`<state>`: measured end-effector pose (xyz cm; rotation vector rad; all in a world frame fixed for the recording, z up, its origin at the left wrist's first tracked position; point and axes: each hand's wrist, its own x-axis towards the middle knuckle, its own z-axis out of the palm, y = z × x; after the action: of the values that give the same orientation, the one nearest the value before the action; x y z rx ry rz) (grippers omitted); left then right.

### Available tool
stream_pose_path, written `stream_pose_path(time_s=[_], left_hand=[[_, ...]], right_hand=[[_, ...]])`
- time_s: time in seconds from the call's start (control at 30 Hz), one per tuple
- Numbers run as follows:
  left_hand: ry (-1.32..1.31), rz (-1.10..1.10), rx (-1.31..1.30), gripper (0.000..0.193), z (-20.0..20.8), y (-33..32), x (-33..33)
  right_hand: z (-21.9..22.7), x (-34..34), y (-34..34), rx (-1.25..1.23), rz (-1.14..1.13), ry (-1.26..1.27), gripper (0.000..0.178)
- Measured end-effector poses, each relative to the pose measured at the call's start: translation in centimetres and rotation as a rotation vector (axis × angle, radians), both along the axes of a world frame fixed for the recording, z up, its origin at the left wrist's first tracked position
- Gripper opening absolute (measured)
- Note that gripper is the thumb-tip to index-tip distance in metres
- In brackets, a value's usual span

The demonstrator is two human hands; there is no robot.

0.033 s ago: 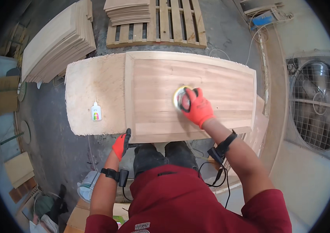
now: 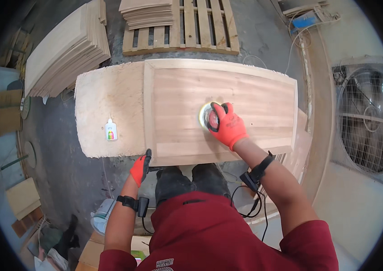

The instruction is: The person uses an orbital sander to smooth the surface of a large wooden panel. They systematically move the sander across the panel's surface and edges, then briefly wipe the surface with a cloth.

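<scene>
In a red glove with dark fingertips, my right hand (image 2: 228, 125) is closed over a round sander (image 2: 204, 116) with a pale yellow-green rim. The sander lies on the face of a framed wooden panel (image 2: 182, 97), a little right of its middle. At the panel's near left corner my left hand (image 2: 141, 168), gloved alike, touches the edge with its fingers stretched out. The panel lies on a rough-edged board (image 2: 126, 86), which sticks out to the left. A small white glue bottle (image 2: 111, 131) with a thin nozzle stands or lies on that board; I cannot tell which.
Stacked thin boards (image 2: 67, 49) lean at the far left. Behind the panel is a wooden pallet (image 2: 191, 34) with more boards (image 2: 146, 12) on it. A large caged fan (image 2: 365, 119) stands at the right. Cables hang by my right forearm, and a bucket (image 2: 102, 217) sits lower left.
The sander and my right hand have shifted slightly left on the panel. My left hand keeps its place at the corner.
</scene>
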<state>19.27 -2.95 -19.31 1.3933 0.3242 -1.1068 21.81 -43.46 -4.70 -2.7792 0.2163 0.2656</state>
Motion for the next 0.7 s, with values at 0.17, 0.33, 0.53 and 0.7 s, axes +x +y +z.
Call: stream_pose_path(time_s=[0.17,0.33,0.53,0.7], left_hand=[[0.011,-0.105,0.092,0.072,-0.6,0.5,0.5],[0.07,-0.064,0.128,0.075,0.3,0.6,0.8],[0.102,0.054,0.08,0.075,0.3,0.1,0.3],[-0.054,-0.089,0.145,0.076,-2.6,1.8,0.0]], right_hand=[[1.8,3.6,-6.3,-0.038,-0.316,0.017,0.077],[0.1,1.6,-1.6,0.04,-0.247,0.107,0.076],[1.0,3.5,3.2,0.084,-0.051,0.036,0.076],[1.1,6.7,-7.5,-0.002,-0.423,-0.039,0.069]])
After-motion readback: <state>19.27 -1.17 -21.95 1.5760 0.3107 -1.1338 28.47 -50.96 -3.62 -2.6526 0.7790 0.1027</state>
